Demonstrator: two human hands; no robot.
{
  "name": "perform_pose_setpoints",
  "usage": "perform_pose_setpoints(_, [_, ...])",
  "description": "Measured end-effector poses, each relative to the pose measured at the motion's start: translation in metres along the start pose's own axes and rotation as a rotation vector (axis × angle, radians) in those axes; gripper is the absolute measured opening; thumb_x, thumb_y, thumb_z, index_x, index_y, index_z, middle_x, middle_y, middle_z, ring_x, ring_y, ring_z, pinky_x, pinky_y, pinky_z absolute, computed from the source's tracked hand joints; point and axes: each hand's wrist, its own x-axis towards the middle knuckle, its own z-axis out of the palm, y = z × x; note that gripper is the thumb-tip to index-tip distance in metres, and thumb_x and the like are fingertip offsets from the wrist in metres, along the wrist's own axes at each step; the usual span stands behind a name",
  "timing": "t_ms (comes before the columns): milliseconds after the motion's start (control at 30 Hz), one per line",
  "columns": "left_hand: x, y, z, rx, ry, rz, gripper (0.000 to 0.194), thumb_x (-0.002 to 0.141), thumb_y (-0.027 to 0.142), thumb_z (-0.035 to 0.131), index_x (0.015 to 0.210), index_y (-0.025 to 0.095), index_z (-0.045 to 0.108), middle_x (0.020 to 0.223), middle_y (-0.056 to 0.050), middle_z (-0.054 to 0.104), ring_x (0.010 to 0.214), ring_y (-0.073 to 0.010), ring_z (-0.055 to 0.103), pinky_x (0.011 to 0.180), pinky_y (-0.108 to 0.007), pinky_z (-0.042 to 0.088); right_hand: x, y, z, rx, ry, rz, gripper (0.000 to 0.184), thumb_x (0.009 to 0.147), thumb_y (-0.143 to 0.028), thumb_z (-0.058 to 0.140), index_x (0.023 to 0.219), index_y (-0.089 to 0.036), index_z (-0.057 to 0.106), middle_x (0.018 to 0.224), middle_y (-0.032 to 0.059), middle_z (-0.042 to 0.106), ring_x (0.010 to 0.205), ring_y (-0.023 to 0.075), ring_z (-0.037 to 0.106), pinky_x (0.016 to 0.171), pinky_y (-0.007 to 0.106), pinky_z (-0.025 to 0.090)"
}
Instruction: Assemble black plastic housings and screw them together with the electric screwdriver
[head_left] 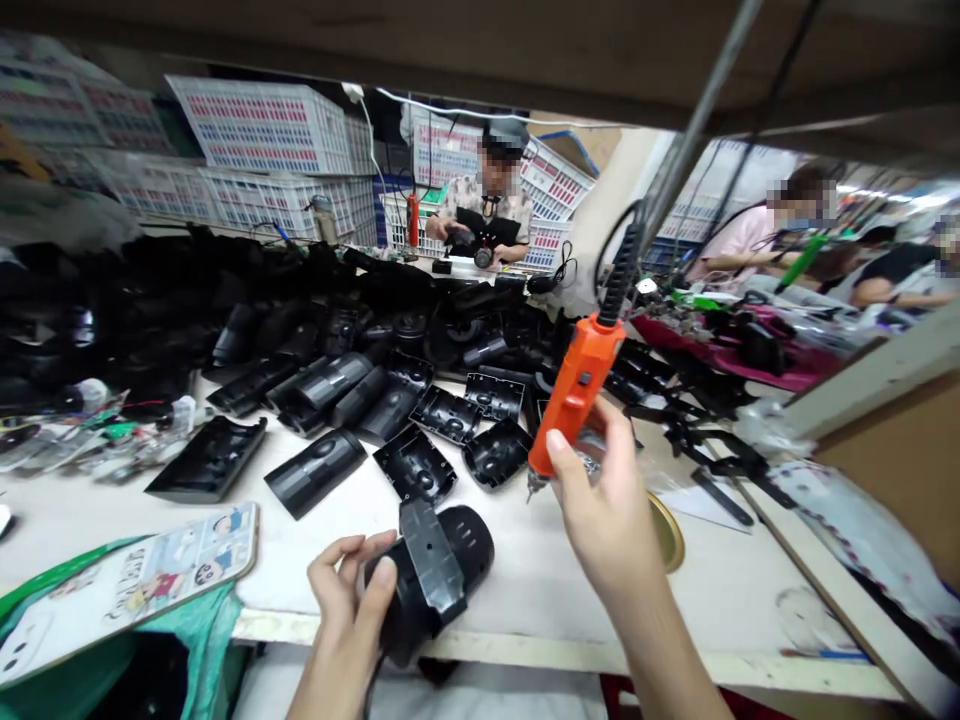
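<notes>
My left hand [346,600] is closed around a black round plastic housing [439,575] with a flat cover piece on top, held at the near edge of the white worktable [540,570]. My right hand [600,490] grips an orange electric screwdriver [576,385] that hangs from a black coiled cable; its tip points down at the table just right of the housing. Several black plastic shells [416,462] lie spread on the table beyond both hands.
A phone in a cartoon case [176,570] lies at the left on green cloth. A round brass-coloured dish [667,535] sits behind my right wrist. White crates [262,125] are stacked at the back. Other people work at benches across and to the right.
</notes>
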Motion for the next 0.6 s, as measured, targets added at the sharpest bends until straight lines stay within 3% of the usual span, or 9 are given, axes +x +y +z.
perform_pose_setpoints(67, [0.014,0.004,-0.007,0.036,-0.024,-0.024,0.077,0.071,0.089,0.061,0.109,0.028,0.036,0.106,-0.006,0.072,0.104,-0.0258,0.072,0.089,-0.039,0.058,-0.019,0.0,0.004,-0.121,0.182,-0.144,0.059,0.097,-0.036,0.062,0.15,-0.021,0.043,0.154,0.0195,0.035,0.147,0.0373,0.034,0.117,0.062,0.033])
perform_pose_setpoints(100, [0.019,0.007,-0.01,0.051,-0.052,-0.041,0.074,0.073,0.088,0.062,0.108,0.027,0.037,0.092,-0.001,0.071,0.086,-0.0227,0.073,0.078,-0.035,0.058,-0.028,-0.001,0.006,-0.116,0.163,-0.247,0.06,0.096,-0.03,0.061,0.152,-0.023,0.042,0.155,0.0175,0.033,0.149,0.0365,0.031,0.12,0.061,0.031])
perform_pose_setpoints(133, [0.024,0.01,-0.012,0.068,-0.09,-0.068,0.069,0.077,0.085,0.061,0.106,0.027,0.038,0.08,0.004,0.069,0.068,-0.0192,0.07,0.065,-0.031,0.055,-0.037,-0.002,0.008,-0.073,0.038,-0.357,0.062,0.095,-0.026,0.061,0.154,-0.027,0.041,0.156,0.0142,0.034,0.15,0.0347,0.031,0.122,0.059,0.03])
perform_pose_setpoints(233, [0.035,0.019,-0.016,0.14,-0.25,-0.158,0.051,0.089,0.076,0.053,0.102,0.027,0.042,0.054,0.011,0.058,0.039,-0.014,0.054,0.042,-0.02,0.036,-0.052,-0.003,0.015,0.097,-0.575,-0.535,0.068,0.095,-0.027,0.063,0.156,-0.038,0.038,0.163,0.0039,0.039,0.153,0.0305,0.032,0.126,0.055,0.03])
perform_pose_setpoints(300, [0.042,0.024,-0.02,0.199,-0.385,-0.206,0.047,0.09,0.071,0.055,0.098,0.026,0.049,0.043,0.01,0.053,0.032,-0.0145,0.05,0.037,-0.018,0.028,-0.054,-0.001,0.021,0.117,-0.81,-0.434,0.06,0.096,-0.034,0.067,0.152,-0.039,0.047,0.165,0.0017,0.04,0.154,0.0312,0.03,0.125,0.055,0.032])
perform_pose_setpoints(367, [0.049,0.028,-0.027,0.244,-0.486,-0.207,0.045,0.087,0.067,0.062,0.094,0.023,0.056,0.042,0.008,0.054,0.032,-0.0148,0.052,0.036,-0.019,0.03,-0.05,0.003,0.03,0.116,-0.861,-0.254,0.047,0.096,-0.042,0.069,0.142,-0.037,0.06,0.159,0.0034,0.048,0.151,0.0322,0.035,0.122,0.056,0.036])
perform_pose_setpoints(433, [0.056,0.034,-0.037,0.269,-0.507,-0.164,0.049,0.084,0.068,0.064,0.094,0.02,0.061,0.055,0.003,0.065,0.041,-0.0155,0.059,0.041,-0.021,0.039,-0.047,0.007,0.037,0.141,-0.842,-0.097,0.041,0.096,-0.048,0.07,0.135,-0.036,0.066,0.153,0.0058,0.052,0.146,0.032,0.041,0.116,0.054,0.045])
perform_pose_setpoints(500, [0.056,0.042,-0.049,0.291,-0.44,-0.101,0.055,0.085,0.072,0.06,0.1,0.02,0.064,0.074,-0.002,0.074,0.058,-0.0178,0.068,0.052,-0.023,0.047,-0.044,0.01,0.041,0.147,-0.781,0.012,0.036,0.098,-0.048,0.066,0.132,-0.036,0.067,0.149,0.008,0.052,0.143,0.0314,0.044,0.11,0.051,0.05])
perform_pose_setpoints(600, [0.039,0.055,-0.064,0.446,-0.146,0.076,0.051,0.09,0.07,0.056,0.113,0.025,0.065,0.097,-0.003,0.076,0.094,-0.0227,0.071,0.076,-0.027,0.052,-0.044,0.011,0.041,0.109,-0.721,0.065,0.027,0.103,-0.045,0.056,0.124,-0.034,0.069,0.141,0.0089,0.051,0.137,0.0304,0.046,0.111,0.052,0.047])
